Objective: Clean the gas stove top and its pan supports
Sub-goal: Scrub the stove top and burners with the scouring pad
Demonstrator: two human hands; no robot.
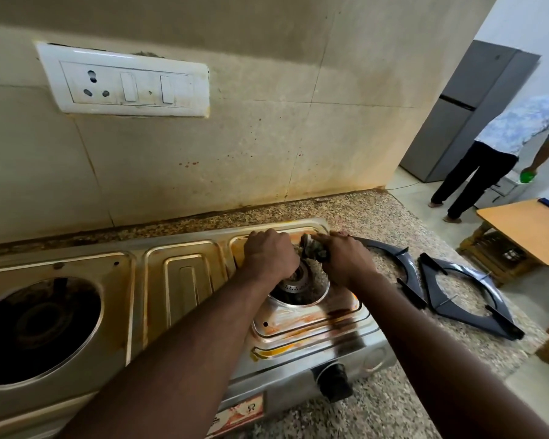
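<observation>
A stained steel gas stove (184,280) lies on a speckled granite counter. Both hands are over its right burner (295,285). My right hand (343,261) grips a dark, dirty burner cap or scrubbing wad (313,250); which one I cannot tell. My left hand (268,255) is curled at the burner's far rim, and what its fingers hold is hidden. Orange grease marks the tray in front of the burner. Two black pan supports (466,289) lie on the counter to the right of the stove. The left burner (42,327) is bare and sooty.
The stove knob (333,380) faces the front counter edge. A switchboard (124,82) is on the spattered tiled wall. Beyond the counter's right end are a wooden table (526,231), a grey fridge (466,112) and another person standing with a green object.
</observation>
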